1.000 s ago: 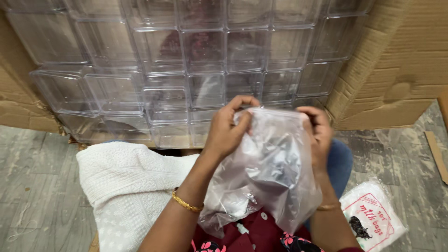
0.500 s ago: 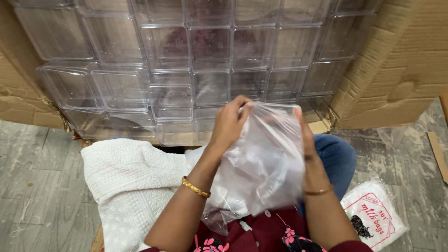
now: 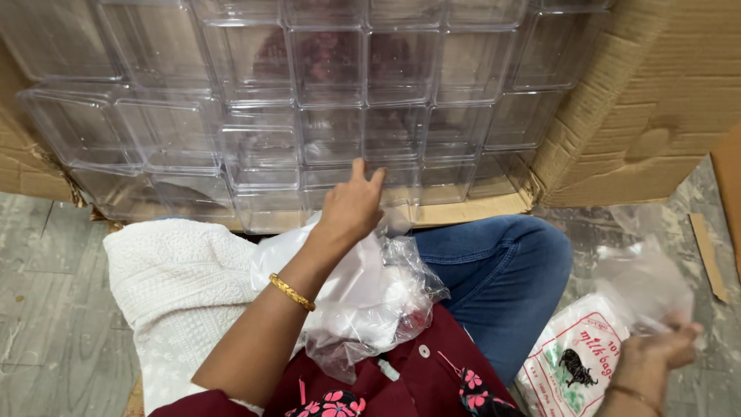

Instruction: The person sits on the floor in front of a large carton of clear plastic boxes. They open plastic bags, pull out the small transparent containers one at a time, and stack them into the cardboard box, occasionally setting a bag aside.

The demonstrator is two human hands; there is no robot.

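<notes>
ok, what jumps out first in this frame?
The wall of stacked clear plastic boxes filling a torn cardboard carton at top. Below it, the left hand reaches toward the boxes over a crumpled clear bag on the lap, while the right hand holds thin clear plastic at lower right.

Lighting: bright, even, diffuse; soft, from above. Shadows: faint only, a soft one beneath the left forearm on the crumpled clear plastic bag [image 3: 363,301] below the left hand [image 3: 351,205]. Glare: pale highlights and white edge lines on the stacked clear plastic boxes [image 3: 309,100] above the left hand; milky sheen on the bag. A dim reddish reflection shows in the box faces above that hand. Focus: sharp around the left hand; the right hand [image 3: 656,355] and the thin clear plastic film [image 3: 644,274] it holds are motion-blurred. Distortion: the brown cardboard carton [image 3: 656,100] above the right hand leans outward toward the frame edge.
</notes>
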